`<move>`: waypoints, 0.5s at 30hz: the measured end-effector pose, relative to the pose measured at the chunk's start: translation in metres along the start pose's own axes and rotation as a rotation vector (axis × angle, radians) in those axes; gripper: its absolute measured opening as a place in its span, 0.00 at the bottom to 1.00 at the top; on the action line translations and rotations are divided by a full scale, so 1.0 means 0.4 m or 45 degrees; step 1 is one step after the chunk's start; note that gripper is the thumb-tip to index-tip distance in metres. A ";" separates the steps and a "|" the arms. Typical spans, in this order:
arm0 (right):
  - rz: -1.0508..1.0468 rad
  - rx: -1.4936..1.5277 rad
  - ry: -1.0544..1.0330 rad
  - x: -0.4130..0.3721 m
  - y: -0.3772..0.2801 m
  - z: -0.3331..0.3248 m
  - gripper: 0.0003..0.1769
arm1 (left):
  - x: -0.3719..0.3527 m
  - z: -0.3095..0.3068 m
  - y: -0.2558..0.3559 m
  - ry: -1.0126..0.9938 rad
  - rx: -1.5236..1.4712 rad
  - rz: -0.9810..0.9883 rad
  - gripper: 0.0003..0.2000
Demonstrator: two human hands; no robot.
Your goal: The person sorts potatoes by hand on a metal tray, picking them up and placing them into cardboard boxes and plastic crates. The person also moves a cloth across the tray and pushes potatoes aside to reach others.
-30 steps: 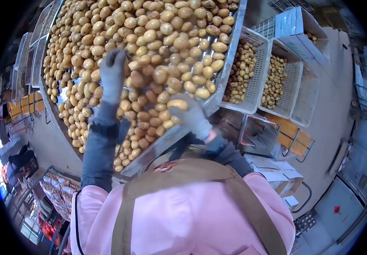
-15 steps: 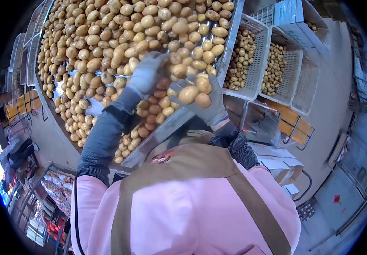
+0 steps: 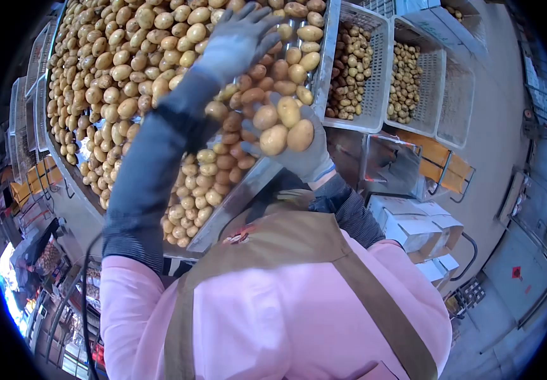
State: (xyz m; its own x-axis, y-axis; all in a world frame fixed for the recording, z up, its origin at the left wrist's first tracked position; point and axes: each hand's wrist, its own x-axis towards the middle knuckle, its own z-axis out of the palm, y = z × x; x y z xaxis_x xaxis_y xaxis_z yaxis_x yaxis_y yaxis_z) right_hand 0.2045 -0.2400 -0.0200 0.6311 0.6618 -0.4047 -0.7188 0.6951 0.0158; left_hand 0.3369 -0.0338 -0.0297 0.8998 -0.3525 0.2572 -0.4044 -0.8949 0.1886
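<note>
Brown potatoes (image 3: 121, 73) lie thickly over a large metal-edged sorting table (image 3: 325, 60). My left hand (image 3: 230, 49), in a grey and white glove, is stretched over them near the top centre, its fingers spread and holding nothing. Nearer my body, by the table's front right edge, my right hand (image 3: 311, 158) is gloved too and turned palm up. Several potatoes (image 3: 287, 130) rest in its palm and against its fingers, which partly curl around them. Other potatoes lie just left of that hand.
White plastic crates (image 3: 381, 95) with smaller potatoes stand right of the table, beside a cardboard box (image 3: 441, 28). Lower right are white cartons (image 3: 413, 221) and an orange-brown panel (image 3: 447, 168). More crates (image 3: 17, 114) line the left side.
My left hand has moved up and away from my body, and its fingers have spread. One more potato now shows in my right hand. The whole view has shifted slightly.
</note>
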 end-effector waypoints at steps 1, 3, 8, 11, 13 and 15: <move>-0.026 -0.074 0.022 -0.001 0.002 0.002 0.26 | 0.028 0.011 -0.006 -0.190 0.110 -0.003 0.23; -0.074 -0.219 0.061 0.002 0.008 0.004 0.26 | 0.010 0.076 -0.040 -0.297 0.294 0.078 0.22; -0.125 -0.160 -0.108 -0.021 0.006 0.015 0.23 | -0.219 0.005 -0.067 -0.141 0.059 -0.018 0.15; -0.285 -0.560 -0.137 -0.045 0.006 0.039 0.23 | -0.373 -0.050 -0.044 -0.144 0.009 -0.160 0.15; -0.526 -1.177 -0.060 -0.051 0.018 0.033 0.21 | -0.431 -0.073 -0.023 -0.152 0.103 -0.386 0.13; -0.707 -1.589 0.018 -0.055 0.040 0.040 0.23 | -0.458 -0.105 0.026 0.114 -0.208 -0.550 0.12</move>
State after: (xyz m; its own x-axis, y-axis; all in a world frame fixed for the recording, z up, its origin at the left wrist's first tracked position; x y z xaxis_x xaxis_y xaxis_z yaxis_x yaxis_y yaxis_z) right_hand 0.1840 -0.2390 0.0039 0.9228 0.3730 -0.0965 -0.1617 0.1475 -0.9758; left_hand 0.1610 0.0328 -0.0348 0.9766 0.0740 0.2018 -0.0231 -0.8972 0.4410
